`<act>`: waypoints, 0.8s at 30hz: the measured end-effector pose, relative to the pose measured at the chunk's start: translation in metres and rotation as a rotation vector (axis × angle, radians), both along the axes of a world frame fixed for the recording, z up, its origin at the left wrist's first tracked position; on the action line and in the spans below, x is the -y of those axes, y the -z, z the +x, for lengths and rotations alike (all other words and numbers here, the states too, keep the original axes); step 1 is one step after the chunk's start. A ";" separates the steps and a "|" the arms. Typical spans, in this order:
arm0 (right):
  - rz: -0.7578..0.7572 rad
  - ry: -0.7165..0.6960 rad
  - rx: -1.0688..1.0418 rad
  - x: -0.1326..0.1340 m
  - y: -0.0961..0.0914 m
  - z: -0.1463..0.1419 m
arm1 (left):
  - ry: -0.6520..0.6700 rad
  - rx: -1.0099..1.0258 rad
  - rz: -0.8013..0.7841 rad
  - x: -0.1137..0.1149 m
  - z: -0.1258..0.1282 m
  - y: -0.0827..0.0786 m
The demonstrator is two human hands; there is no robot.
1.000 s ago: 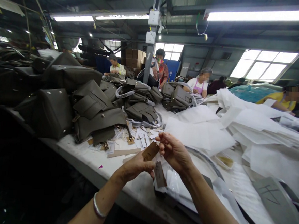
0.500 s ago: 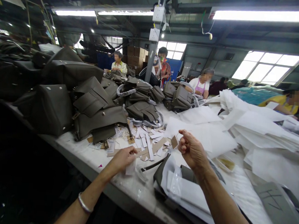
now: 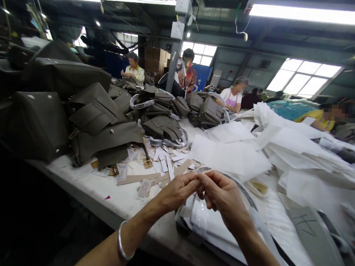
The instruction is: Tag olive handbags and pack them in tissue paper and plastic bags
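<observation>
My left hand [image 3: 176, 191] and my right hand [image 3: 226, 195] meet fingertip to fingertip over the front of the table. Both are closed in a pinch; whatever lies between the fingers is too small or hidden to make out. Right below them is a dark handbag [image 3: 179, 224] lying down, with white paper [image 3: 216, 229] and clear plastic over it. A small clear packet [image 3: 145, 188] rests on the table left of my hands. Beyond it are scattered white and tan card strips [image 3: 169, 167].
Dark grey-green handbags [image 3: 102, 119] are heaped along the left and back. White paper sheets [image 3: 233, 153] pile up at the right, near a small dish [image 3: 258, 189] and a grey marked panel [image 3: 313, 235]. Several people work beyond the table [image 3: 96, 198].
My left hand has moved right and up from beside the clear packet to meet my right hand. A small brown tag hanging by my right fingers earlier no longer shows. The view has shifted slightly.
</observation>
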State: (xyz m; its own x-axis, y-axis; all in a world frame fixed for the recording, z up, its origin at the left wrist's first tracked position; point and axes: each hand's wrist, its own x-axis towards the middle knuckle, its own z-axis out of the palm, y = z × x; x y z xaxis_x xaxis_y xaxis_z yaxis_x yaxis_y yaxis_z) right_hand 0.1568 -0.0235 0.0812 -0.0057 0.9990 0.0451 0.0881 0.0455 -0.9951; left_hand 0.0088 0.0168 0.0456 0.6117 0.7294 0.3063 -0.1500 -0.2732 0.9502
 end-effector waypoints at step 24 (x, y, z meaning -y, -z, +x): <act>-0.257 0.265 -0.144 0.006 0.019 0.100 | -0.548 -1.010 0.785 0.024 -0.104 0.123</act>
